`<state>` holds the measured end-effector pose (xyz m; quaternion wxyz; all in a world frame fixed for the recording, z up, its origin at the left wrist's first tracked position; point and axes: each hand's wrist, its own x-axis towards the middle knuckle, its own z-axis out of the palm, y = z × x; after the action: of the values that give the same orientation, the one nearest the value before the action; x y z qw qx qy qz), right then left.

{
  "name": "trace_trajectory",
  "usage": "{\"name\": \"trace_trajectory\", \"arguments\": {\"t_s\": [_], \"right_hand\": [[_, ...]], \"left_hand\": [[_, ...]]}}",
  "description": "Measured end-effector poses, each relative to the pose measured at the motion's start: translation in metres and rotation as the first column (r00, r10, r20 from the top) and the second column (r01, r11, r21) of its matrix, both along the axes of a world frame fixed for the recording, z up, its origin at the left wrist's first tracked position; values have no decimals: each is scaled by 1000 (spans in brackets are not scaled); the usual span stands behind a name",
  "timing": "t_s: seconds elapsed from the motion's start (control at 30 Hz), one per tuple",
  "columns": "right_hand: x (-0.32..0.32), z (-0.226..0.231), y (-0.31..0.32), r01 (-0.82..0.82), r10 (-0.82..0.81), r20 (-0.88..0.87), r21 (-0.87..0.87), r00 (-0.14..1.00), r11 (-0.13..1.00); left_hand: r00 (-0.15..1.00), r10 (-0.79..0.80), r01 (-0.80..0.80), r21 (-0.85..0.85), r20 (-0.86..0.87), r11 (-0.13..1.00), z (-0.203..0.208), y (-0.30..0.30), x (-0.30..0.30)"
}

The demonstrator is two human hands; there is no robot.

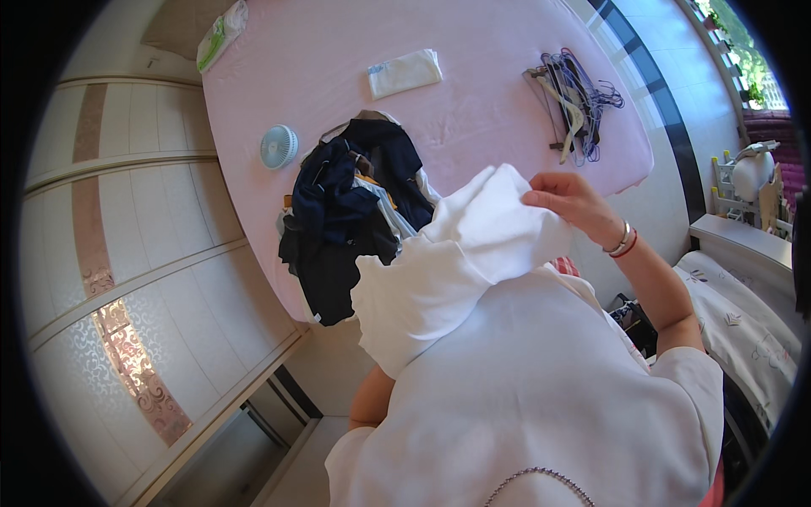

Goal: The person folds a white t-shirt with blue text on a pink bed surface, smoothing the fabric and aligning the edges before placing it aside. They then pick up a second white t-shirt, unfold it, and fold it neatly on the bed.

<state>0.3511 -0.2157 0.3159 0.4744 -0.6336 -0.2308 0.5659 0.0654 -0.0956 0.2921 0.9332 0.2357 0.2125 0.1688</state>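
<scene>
A soft white garment (pixel 465 262) hangs bunched and partly folded in front of my chest, over the near edge of the bed. My right hand (pixel 579 205) pinches its upper right end between thumb and fingers. Of my left arm only a piece of forearm (pixel 372 399) shows; the cloth covers that hand, so its fingers are hidden. Just beyond the garment, to the left, lies a loose heap of dark clothes (pixel 363 186), mostly navy and black, with some lighter pieces among them.
On the pink bed sheet (pixel 490 110) lie a folded white cloth (pixel 405 74), a light-blue round fan (pixel 279 147) and a tangle of hangers (pixel 583 106) at the right. A white-and-green package (pixel 223 35) sits at the far left corner. Pale wardrobe doors (pixel 144 211) line the left side.
</scene>
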Motion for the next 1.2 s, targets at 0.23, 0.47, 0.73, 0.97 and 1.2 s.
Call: {"name": "trace_trajectory", "arguments": {"t_s": [0.23, 0.47, 0.73, 0.97, 1.2], "right_hand": [[26, 10, 1, 169, -191, 77, 231, 978, 958], [10, -6, 5, 101, -118, 122, 136, 986, 985], [-8, -1, 2, -26, 26, -129, 0, 991, 1000], [9, 8, 2, 449, -377, -316, 197, 871, 871], [18, -2, -3, 541, -404, -574, 84, 713, 837]], "left_hand": [[1000, 9, -9, -14, -4, 1000, -3, -2, -1], [1000, 4, -4, -21, -8, 1000, -4, -3, -1], [1000, -14, 14, -25, -12, 1000, -5, -3, -4], [1000, 2, -2, -24, -12, 1000, -4, -7, -6], [1000, 8, -8, -36, -4, 999, -4, -9, -7]]}}
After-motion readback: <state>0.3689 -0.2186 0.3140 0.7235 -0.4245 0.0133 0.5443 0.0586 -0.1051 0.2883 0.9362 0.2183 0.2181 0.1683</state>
